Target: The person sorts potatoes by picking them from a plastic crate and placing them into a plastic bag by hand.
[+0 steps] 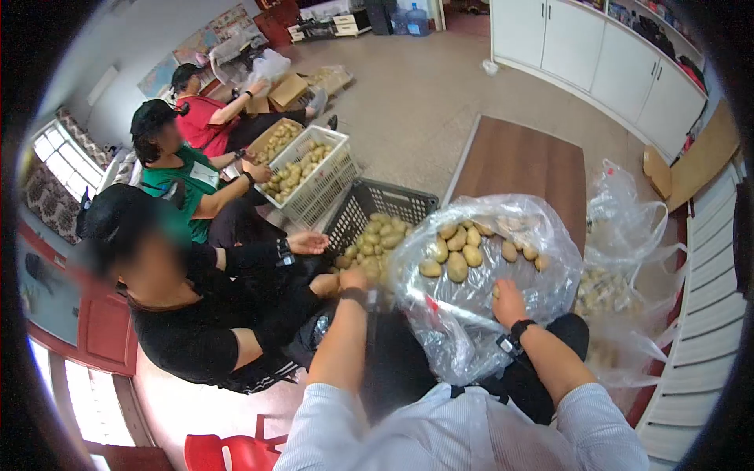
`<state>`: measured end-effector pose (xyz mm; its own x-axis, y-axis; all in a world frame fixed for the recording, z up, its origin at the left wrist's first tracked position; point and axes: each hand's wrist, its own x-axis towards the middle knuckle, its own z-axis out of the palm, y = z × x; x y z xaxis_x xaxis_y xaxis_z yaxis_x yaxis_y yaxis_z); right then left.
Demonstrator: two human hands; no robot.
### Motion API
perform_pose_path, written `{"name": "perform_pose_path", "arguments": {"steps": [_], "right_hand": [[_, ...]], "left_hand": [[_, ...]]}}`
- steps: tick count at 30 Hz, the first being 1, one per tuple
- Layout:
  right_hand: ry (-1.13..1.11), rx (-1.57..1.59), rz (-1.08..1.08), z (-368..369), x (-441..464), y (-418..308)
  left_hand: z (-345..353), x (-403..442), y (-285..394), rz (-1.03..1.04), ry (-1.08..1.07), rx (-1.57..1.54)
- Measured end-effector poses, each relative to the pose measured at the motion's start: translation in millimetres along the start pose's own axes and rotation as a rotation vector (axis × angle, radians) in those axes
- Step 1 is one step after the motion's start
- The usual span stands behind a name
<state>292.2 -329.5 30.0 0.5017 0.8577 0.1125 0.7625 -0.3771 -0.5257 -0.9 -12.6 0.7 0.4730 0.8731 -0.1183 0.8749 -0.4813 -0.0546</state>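
With potatoes [457, 267] in the clear bag [465, 304] and dark crate [393, 194], a gentle grip seems best, though I cannot tell whether the right hand [510, 301], fingers curled, or the left hand [353, 279], fingers hidden, is clamped on anything

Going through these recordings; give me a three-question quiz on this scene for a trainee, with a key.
1. True or false: the left hand is at the dark crate of potatoes.

2. Multiple choice: the right hand is at
A) the white crate
B) the clear plastic bag
C) the cupboard

3. Fill in the colour: the chair at the lower edge of the picture is ____.

Key: 1. True. 2. B. 3. Red.
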Motion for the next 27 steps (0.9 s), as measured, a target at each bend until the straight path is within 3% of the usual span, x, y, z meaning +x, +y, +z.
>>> {"name": "perform_pose_path", "arguments": {"steps": [1, 2, 3, 5, 7, 8, 10, 12, 13, 14, 16, 18, 20, 22, 24, 26, 27], "right_hand": [[0.018, 0.047, 0.025, 0.9, 2.4, -3.4], [0.034, 0.094, 0.052, 1.4, 3.4, -5.6], [0.051, 0.114, -0.005, 9.7, 7.7, 1.3], [0.008, 0.182, 0.062, 16.2, 15.3, -9.2], [-0.112, 0.355, 0.149, 30.5, 27.9, -10.2], [-0.108, 0.353, 0.14, 27.1, 31.9, -20.8], [-0.277, 0.82, 0.327, 11.2, 39.8, -68.6], [-0.344, 0.83, 0.265, 0.5, 51.0, -101.8], [-0.416, 0.838, 0.222, -1.4, 54.7, -114.1], [-0.413, 0.837, 0.216, 3.3, 59.1, -121.5], [-0.464, 0.798, 0.12, 15.0, 69.9, -132.8], [-0.47, 0.688, 0.076, 20.5, 74.5, -137.3], [-0.229, 0.577, -0.115, 29.5, 79.4, -137.1], [-0.146, 0.518, -0.164, 14.2, 82.2, -140.6], [0.007, 0.16, -0.286, 9.7, 84.6, -127.7], [-0.056, 0.04, -0.247, 6.0, 86.4, -114.4], [-0.016, -0.072, -0.298, 6.9, 85.9, -105.5]], "left_hand": [[-34.9, -15.2, 13.3, 0.023, 0.019, -0.065], [-26.1, -8.6, 17.1, 0.018, 0.099, -0.01], [7.3, 3.8, 14.1, 0.088, 0.222, -0.349], [22.1, 12.7, 21.4, 0.163, 0.351, -0.691], [-18.1, -1.4, 45.0, -0.166, -0.09, -1.411], [-29.4, -6.7, 52.3, -0.163, -0.079, -1.415], [-48.9, -15.5, 64.9, 0.034, -0.368, -1.453], [-69.7, -22.4, 79.4, -0.044, -0.571, -1.557], [-29.0, -5.7, 81.6, 0.023, -0.627, -1.63], [-45.3, -9.9, 85.6, 0.027, -0.621, -1.63], [-110.9, -40.2, 95.8, -0.039, -0.898, -1.582], [-119.2, -48.5, 96.4, -0.095, -0.847, -1.668], [-90.9, -28.2, 84.5, 0.103, -0.977, -1.706], [-64.6, -13.8, 77.1, 0.155, -0.953, -1.717], [-58.0, -9.0, 71.5, 0.099, -0.911, -1.769], [-55.8, -10.3, 68.0, 0.161, -0.619, -1.488], [-47.3, -5.7, 65.2, 0.021, -0.644, -1.77]]}}
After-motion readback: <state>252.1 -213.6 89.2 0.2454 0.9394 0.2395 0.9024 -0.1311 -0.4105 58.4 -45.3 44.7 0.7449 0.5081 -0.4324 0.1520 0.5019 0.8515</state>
